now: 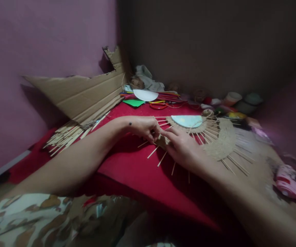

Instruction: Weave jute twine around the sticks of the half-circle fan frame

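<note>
A half-round piece of work lies on red cloth, with thin wooden sticks [200, 138] fanning out around a pale blue half-disc [187, 120]. A wide woven jute twine band [221, 145] runs across the sticks on the right side. My left hand [146, 128] pinches at the band's left end, its fingers curled. My right hand [182, 145] reaches over the band from the front, with thumb and fingers closed on it close to my left fingertips. Bare stick ends stick out below both hands. My hands hide much of the band's left part.
A bundle of loose sticks [64, 137] lies at left by a cardboard sheet [86, 92] leaning on the wall. Behind are a white half-disc [145, 95], red-handled scissors [158, 105] and a twine ball [137, 83]. A pink glue gun [293, 183] lies at right.
</note>
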A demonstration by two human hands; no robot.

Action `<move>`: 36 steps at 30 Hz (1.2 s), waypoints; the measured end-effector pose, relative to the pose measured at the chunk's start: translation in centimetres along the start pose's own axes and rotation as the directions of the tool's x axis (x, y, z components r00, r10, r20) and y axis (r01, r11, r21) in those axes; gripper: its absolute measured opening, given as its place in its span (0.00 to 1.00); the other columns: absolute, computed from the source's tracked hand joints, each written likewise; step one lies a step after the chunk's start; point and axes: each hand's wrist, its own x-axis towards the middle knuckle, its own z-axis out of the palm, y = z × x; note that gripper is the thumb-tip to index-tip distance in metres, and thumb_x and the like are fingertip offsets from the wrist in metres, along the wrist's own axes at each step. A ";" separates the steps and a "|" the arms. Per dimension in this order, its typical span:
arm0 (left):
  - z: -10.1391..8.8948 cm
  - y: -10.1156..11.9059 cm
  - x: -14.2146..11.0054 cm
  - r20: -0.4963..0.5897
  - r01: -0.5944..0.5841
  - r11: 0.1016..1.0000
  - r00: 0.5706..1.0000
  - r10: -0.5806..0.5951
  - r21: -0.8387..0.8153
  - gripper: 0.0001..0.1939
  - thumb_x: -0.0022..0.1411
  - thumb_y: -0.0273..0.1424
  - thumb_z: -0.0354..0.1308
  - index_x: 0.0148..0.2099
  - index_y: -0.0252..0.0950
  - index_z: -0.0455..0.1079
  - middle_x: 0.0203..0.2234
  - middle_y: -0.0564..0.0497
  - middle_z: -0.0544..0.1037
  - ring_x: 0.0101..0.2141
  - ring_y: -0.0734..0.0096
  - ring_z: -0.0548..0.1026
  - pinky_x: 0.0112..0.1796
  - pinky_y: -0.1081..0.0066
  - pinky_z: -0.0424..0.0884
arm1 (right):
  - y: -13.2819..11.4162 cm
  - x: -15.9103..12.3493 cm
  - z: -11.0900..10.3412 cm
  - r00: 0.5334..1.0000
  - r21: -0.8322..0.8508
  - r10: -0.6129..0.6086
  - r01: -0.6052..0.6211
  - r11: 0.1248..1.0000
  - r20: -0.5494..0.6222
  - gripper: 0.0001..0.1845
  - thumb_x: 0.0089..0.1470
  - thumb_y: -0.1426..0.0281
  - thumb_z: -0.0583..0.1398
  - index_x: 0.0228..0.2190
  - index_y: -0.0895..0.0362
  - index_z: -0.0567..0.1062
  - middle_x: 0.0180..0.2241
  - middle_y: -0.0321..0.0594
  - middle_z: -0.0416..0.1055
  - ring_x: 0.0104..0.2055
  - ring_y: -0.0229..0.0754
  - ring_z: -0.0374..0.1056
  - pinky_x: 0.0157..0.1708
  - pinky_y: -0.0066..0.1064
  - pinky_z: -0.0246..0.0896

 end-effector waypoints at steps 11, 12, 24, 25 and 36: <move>0.0 -0.2 0.1 -0.003 -0.044 0.997 0.999 0.045 0.066 0.02 0.52 0.28 0.60 0.29 0.37 0.74 0.24 0.53 0.75 0.28 0.73 0.69 0.33 0.74 0.64 | 0.0 -0.4 -0.1 0.981 -0.184 -0.012 0.048 0.982 0.194 0.07 0.55 0.73 0.56 0.29 0.59 0.73 0.32 0.44 0.70 0.37 0.44 0.61 0.39 0.35 0.53; 0.0 -0.2 0.1 -0.005 -0.039 0.997 0.999 0.040 0.063 0.02 0.52 0.28 0.60 0.30 0.37 0.74 0.24 0.53 0.75 0.28 0.73 0.69 0.32 0.74 0.64 | 0.0 -0.4 -0.1 0.980 -0.195 -0.009 0.048 0.980 0.199 0.07 0.55 0.74 0.55 0.28 0.60 0.73 0.31 0.44 0.70 0.37 0.44 0.62 0.39 0.35 0.53; 0.1 -0.5 0.2 0.001 -0.020 0.997 1.000 0.020 0.078 0.02 0.53 0.29 0.60 0.30 0.37 0.74 0.20 0.54 0.74 0.23 0.75 0.68 0.27 0.76 0.63 | -0.4 -0.8 -0.2 0.988 -0.213 -0.037 0.069 0.975 0.152 0.08 0.54 0.76 0.54 0.29 0.61 0.72 0.31 0.45 0.70 0.37 0.45 0.65 0.41 0.37 0.56; 0.1 -0.5 0.2 -0.006 -0.024 0.996 1.000 0.025 0.091 0.02 0.52 0.29 0.61 0.30 0.37 0.74 0.20 0.54 0.74 0.23 0.75 0.68 0.27 0.76 0.63 | -0.6 -0.8 -0.3 0.989 -0.183 -0.040 0.066 0.981 0.139 0.08 0.55 0.75 0.53 0.29 0.61 0.73 0.30 0.44 0.70 0.36 0.44 0.65 0.40 0.36 0.57; -0.1 -1.0 0.3 -0.011 -0.094 0.983 0.995 0.097 0.158 0.02 0.51 0.28 0.61 0.30 0.39 0.76 0.22 0.54 0.76 0.26 0.74 0.70 0.30 0.76 0.64 | -4.3 -1.1 0.9 0.945 0.101 0.179 -0.214 0.972 0.274 0.08 0.52 0.74 0.57 0.29 0.59 0.77 0.31 0.43 0.76 0.33 0.42 0.69 0.35 0.32 0.60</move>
